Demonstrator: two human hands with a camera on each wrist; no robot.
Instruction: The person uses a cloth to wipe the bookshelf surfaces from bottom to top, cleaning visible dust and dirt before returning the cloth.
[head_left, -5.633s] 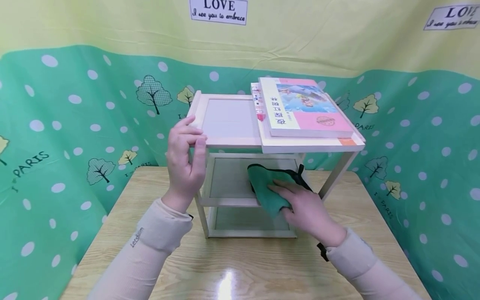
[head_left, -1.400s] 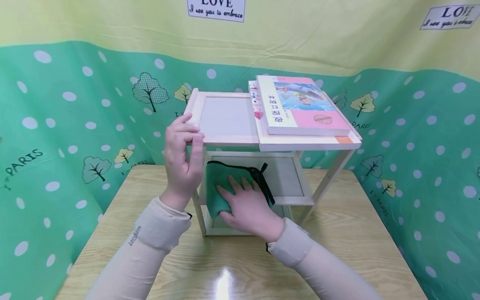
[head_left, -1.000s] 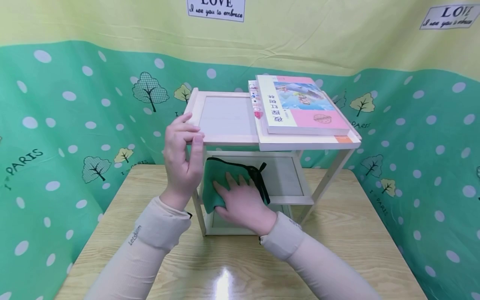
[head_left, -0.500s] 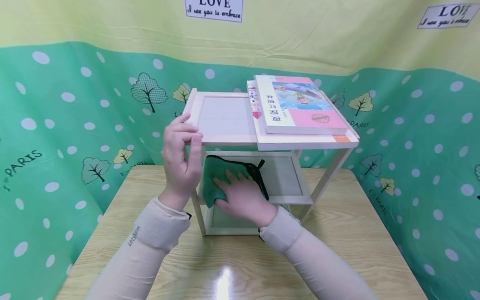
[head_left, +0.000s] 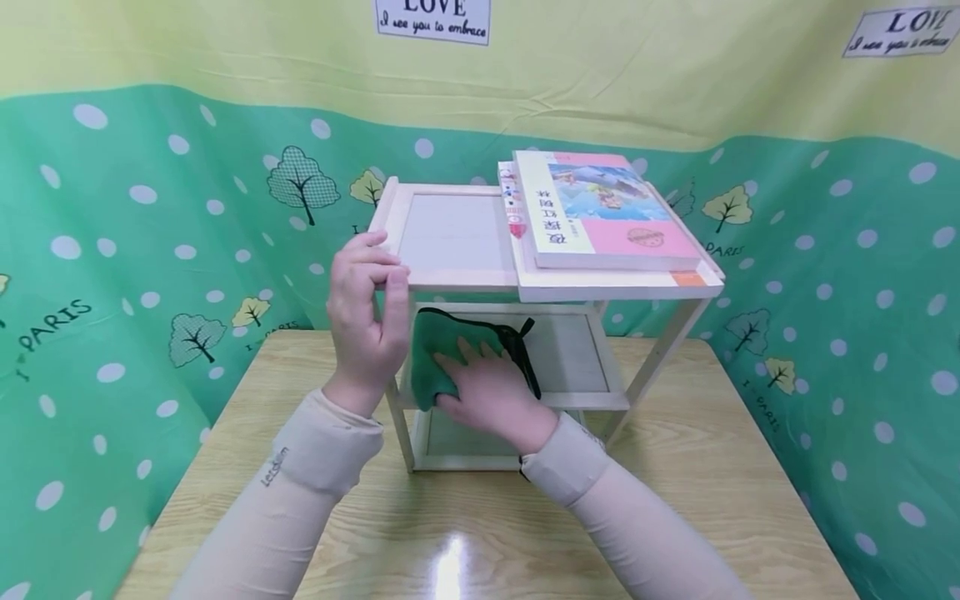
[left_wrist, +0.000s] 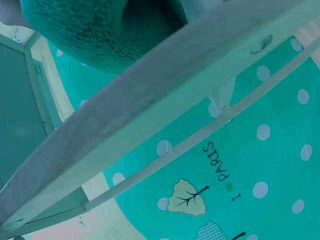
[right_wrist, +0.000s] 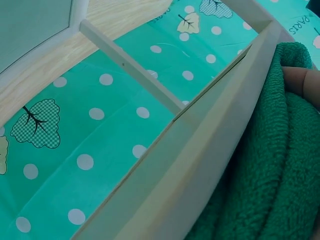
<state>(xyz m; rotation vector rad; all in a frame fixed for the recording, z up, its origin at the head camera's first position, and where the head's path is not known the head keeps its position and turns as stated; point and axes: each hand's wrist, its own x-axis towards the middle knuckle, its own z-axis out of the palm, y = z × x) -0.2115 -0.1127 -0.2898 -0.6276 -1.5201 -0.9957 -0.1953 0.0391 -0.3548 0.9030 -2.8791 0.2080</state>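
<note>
In the head view my left hand (head_left: 367, 317) grips the front left corner of a pale three-tier shelf rack (head_left: 465, 279), thumb up against the edge. Spread over a green cloth (head_left: 431, 354) with black edging, my right hand (head_left: 491, 387) presses it on the left part of the middle shelf. The cloth reaches over that shelf's front rim; a black loop sticks up at its right corner. Close up in the right wrist view, the fuzzy cloth (right_wrist: 270, 165) bunches along a rail, with a finger (right_wrist: 300, 82) on it. The left wrist view also shows the cloth (left_wrist: 90, 35).
Two stacked books, the upper one pink and blue (head_left: 611, 208), lie on the right half of the rack's top. The rack stands on a wood-grain table (head_left: 375, 533). A green and yellow printed curtain (head_left: 187, 167) hangs behind and at both sides.
From the right part of the middle shelf, my right hand has moved the cloth left, then slightly back over the last second. My left hand keeps its place on the corner.
</note>
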